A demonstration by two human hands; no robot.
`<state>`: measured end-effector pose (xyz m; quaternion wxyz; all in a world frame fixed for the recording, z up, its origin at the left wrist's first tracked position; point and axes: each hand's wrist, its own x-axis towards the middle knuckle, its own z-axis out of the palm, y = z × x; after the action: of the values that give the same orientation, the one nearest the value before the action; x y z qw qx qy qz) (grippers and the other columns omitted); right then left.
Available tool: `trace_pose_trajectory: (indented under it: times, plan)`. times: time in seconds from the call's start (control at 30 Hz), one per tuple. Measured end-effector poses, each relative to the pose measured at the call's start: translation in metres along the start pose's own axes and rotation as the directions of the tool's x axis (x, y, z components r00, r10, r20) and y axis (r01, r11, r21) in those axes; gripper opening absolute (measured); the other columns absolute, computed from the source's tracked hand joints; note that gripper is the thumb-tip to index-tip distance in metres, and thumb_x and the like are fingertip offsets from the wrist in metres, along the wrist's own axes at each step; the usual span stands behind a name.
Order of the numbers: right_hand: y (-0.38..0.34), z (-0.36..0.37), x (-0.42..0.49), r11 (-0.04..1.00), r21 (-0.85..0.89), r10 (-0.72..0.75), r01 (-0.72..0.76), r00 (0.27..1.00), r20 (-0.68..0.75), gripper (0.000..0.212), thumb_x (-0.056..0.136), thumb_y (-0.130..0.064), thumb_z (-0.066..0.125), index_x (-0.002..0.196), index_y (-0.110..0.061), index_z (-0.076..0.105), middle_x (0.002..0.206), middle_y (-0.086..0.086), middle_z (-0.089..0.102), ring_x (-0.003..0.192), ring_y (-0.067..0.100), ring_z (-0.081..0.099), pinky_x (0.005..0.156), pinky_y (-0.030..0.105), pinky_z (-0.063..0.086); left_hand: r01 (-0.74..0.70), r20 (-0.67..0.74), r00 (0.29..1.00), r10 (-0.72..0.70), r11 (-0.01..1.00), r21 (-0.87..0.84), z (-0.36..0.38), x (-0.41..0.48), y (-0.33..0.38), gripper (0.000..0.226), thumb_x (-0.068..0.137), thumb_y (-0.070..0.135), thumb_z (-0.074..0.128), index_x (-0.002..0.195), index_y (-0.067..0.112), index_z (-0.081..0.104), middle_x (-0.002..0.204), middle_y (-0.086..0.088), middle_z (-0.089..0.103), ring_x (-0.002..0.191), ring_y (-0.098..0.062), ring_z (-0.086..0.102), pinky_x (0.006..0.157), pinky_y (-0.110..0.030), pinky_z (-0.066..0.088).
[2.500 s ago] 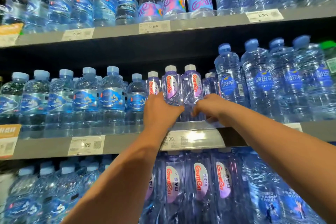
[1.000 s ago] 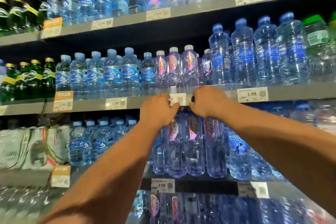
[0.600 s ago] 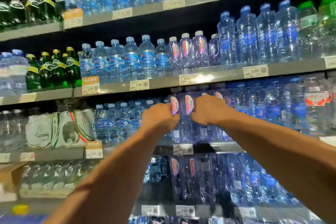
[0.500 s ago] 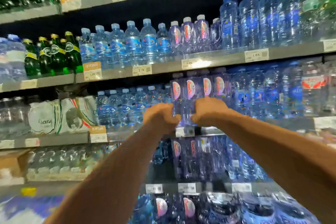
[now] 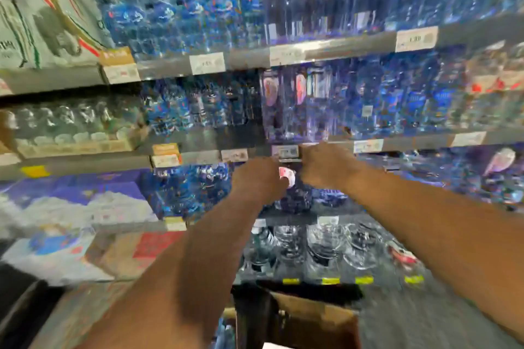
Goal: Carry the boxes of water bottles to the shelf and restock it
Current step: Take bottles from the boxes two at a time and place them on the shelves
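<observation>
Both arms have dropped lower down the shelving. The left hand and right hand hover close at centre, a pink label between them; fingers hidden, so grip unclear. The cardboard box waits at six o'clock, probably next.

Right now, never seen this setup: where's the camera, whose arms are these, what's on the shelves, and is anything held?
There is no machine here. These are a person's two bare arms, filmed by one wide-angle camera worn on the head, looking forward and down. The view is motion-blurred. The left hand and right hand reach close together toward a shop shelf stocked with water bottles. A red-and-white label shows between the hands, but it is too blurred to tell whether they grip anything. A cardboard box sits below.
</observation>
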<state>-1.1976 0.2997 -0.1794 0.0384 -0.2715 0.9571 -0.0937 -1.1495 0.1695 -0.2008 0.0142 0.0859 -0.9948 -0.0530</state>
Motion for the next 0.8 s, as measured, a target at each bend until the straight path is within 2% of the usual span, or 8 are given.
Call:
trace_pose_trajectory:
  times: [0.1, 0.17, 0.3, 0.43, 0.53, 0.6, 0.7, 0.8]
  plan:
    - [0.012, 0.055, -0.002, 0.999, -0.013, 0.049, -0.048, 0.995, 0.089, 0.018, 0.091, -0.028, 0.052, 0.094, -0.013, 0.06, 0.106, 0.011, 0.061, 0.103, 0.028, 0.06, 0.075, 0.026, 0.039, 0.01, 0.092, 0.996, -0.01, 1.0, -0.007, 0.055, -0.006, -0.002, 0.034, 0.089, 0.037, 0.05, 0.115, 0.018, 0.06, 0.115, -0.009, 0.064, 0.108, -0.031, 0.06, 0.085, -0.039, 0.049]
    - [0.023, 0.093, 0.0, 0.997, -0.053, 0.061, -0.053, 0.986, 0.153, 0.024, 0.091, -0.029, 0.053, 0.105, -0.012, 0.062, 0.108, 0.009, 0.063, 0.101, 0.029, 0.06, 0.075, 0.03, 0.043, 0.02, 0.148, 0.989, -0.019, 1.0, -0.009, 0.091, -0.005, -0.004, 0.031, 0.091, 0.035, 0.05, 0.116, 0.019, 0.059, 0.116, -0.006, 0.063, 0.109, -0.029, 0.059, 0.084, -0.038, 0.048]
    - [0.043, 0.155, 0.007, 0.989, -0.146, 0.037, 0.002, 0.964, 0.262, 0.029, 0.09, -0.029, 0.048, 0.109, -0.014, 0.064, 0.111, 0.006, 0.064, 0.105, 0.028, 0.061, 0.082, 0.035, 0.053, 0.087, 0.254, 0.964, -0.077, 0.996, -0.026, 0.154, -0.001, -0.004, 0.035, 0.091, 0.037, 0.048, 0.123, 0.023, 0.056, 0.118, -0.004, 0.062, 0.11, -0.026, 0.058, 0.085, -0.037, 0.048]
    - [0.064, 0.203, 0.023, 0.99, -0.144, 0.053, 0.004, 0.92, 0.388, 0.026, 0.094, -0.022, 0.046, 0.111, -0.01, 0.062, 0.115, 0.007, 0.064, 0.107, 0.028, 0.06, 0.08, 0.034, 0.051, 0.123, 0.366, 0.926, -0.097, 0.991, -0.05, 0.208, 0.009, -0.003, 0.03, 0.091, 0.034, 0.047, 0.115, 0.018, 0.056, 0.116, -0.006, 0.062, 0.109, -0.029, 0.059, 0.084, -0.037, 0.049]
    - [0.075, 0.24, 0.036, 0.989, -0.144, 0.079, -0.013, 0.885, 0.459, 0.029, 0.094, -0.025, 0.049, 0.116, -0.009, 0.059, 0.117, 0.009, 0.062, 0.107, 0.029, 0.06, 0.08, 0.034, 0.049, 0.146, 0.418, 0.9, -0.124, 0.989, -0.021, 0.244, 0.018, -0.006, 0.041, 0.091, 0.036, 0.047, 0.129, 0.021, 0.051, 0.128, -0.008, 0.058, 0.116, -0.029, 0.056, 0.091, -0.038, 0.048]
    - [0.081, 0.265, 0.041, 0.993, -0.112, 0.086, -0.034, 0.863, 0.497, 0.027, 0.091, -0.024, 0.05, 0.111, -0.009, 0.062, 0.114, 0.008, 0.063, 0.102, 0.028, 0.062, 0.078, 0.034, 0.049, 0.152, 0.443, 0.885, -0.14, 0.988, 0.009, 0.269, 0.022, -0.011, 0.044, 0.091, 0.038, 0.046, 0.133, 0.023, 0.049, 0.134, -0.007, 0.055, 0.122, -0.028, 0.052, 0.095, -0.039, 0.046]
    - [0.087, 0.31, 0.047, 0.996, -0.079, 0.082, -0.047, 0.842, 0.534, 0.033, 0.09, -0.028, 0.051, 0.118, -0.013, 0.058, 0.119, 0.008, 0.059, 0.11, 0.03, 0.059, 0.086, 0.038, 0.049, 0.213, 0.479, 0.861, -0.17, 0.976, -0.036, 0.312, 0.028, -0.02, 0.034, 0.088, 0.035, 0.047, 0.118, 0.022, 0.054, 0.121, -0.009, 0.062, 0.11, -0.031, 0.059, 0.089, -0.04, 0.051]
    - [0.09, 0.367, 0.051, 0.996, -0.056, 0.093, -0.074, 0.748, 0.657, 0.035, 0.094, -0.025, 0.048, 0.125, -0.01, 0.054, 0.125, 0.011, 0.057, 0.115, 0.032, 0.056, 0.089, 0.039, 0.048, 0.269, 0.549, 0.812, -0.197, 0.962, -0.053, 0.363, 0.03, -0.034, 0.03, 0.089, 0.034, 0.046, 0.113, 0.02, 0.056, 0.115, -0.009, 0.063, 0.104, -0.032, 0.061, 0.08, -0.038, 0.051]
